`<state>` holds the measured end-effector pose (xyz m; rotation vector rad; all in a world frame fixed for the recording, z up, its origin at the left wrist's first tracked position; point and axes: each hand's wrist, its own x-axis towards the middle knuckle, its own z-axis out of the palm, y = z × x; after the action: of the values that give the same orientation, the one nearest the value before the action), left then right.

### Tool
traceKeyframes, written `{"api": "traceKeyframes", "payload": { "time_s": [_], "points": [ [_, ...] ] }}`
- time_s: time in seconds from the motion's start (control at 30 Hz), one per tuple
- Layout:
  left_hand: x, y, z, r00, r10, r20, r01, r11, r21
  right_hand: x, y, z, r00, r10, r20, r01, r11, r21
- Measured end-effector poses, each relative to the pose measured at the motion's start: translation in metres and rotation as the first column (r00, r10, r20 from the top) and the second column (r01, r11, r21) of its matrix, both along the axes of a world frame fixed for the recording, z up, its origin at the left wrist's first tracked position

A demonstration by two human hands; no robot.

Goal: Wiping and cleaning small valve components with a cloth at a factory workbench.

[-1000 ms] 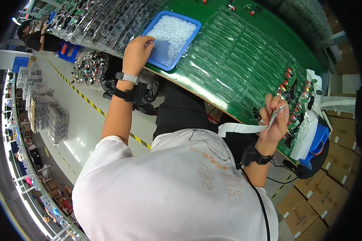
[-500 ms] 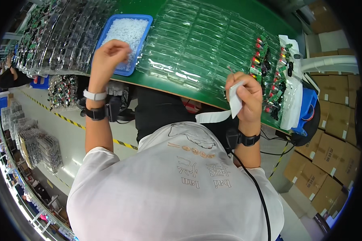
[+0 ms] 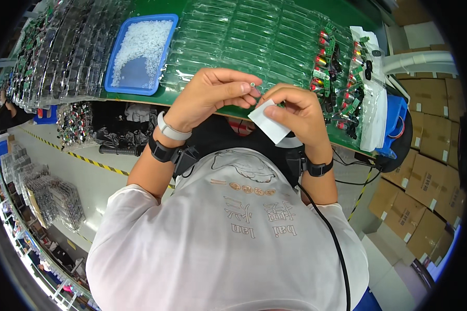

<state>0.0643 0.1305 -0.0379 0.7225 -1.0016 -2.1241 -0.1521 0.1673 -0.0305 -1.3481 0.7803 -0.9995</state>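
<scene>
In front of my torso, by the near edge of the green table, my two hands are close together. My left hand (image 3: 213, 98) is closed in a pinch, thumb and fingers meeting at a tiny round ring-like piece (image 3: 252, 84). Just right of it, my right hand (image 3: 300, 111) grips a folded white paper-like strip (image 3: 270, 125) between thumb and fingers. Its fingertips point at the left hand's pinch, and whether they touch the tiny piece I cannot tell. A blue tray (image 3: 107, 78) of small white rings (image 3: 145, 41) lies on the table beyond my left forearm.
Clear plastic blister trays (image 3: 228, 39) cover the table's middle. Small circuit boards with red and yellow parts (image 3: 324, 62) lie in rows at right, beside a white sheet (image 3: 371, 114) and a blue bin (image 3: 394, 122). Filled clear trays (image 3: 62, 52) are stacked at left.
My left hand has moved right, from over the blue tray to beside my right hand. My right hand has shifted slightly left, still with the white strip.
</scene>
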Motion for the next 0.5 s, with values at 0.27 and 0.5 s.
{"api": "traceKeyframes", "payload": {
  "time_s": [0.27, 0.5],
  "points": [
    [-0.009, -0.006, 0.008, 0.992, -0.002, 0.127, 0.014, 0.995, -0.096, -0.007, 0.002, -0.003, 0.989, -0.028, -0.148, 0.033, 0.999, 0.033],
    [-0.014, -0.007, 0.008, 0.968, 0.072, 0.241, -0.011, 0.970, -0.245, -0.009, 0.005, -0.005, 0.977, -0.027, -0.212, 0.031, 0.999, 0.017]
  ]
}}
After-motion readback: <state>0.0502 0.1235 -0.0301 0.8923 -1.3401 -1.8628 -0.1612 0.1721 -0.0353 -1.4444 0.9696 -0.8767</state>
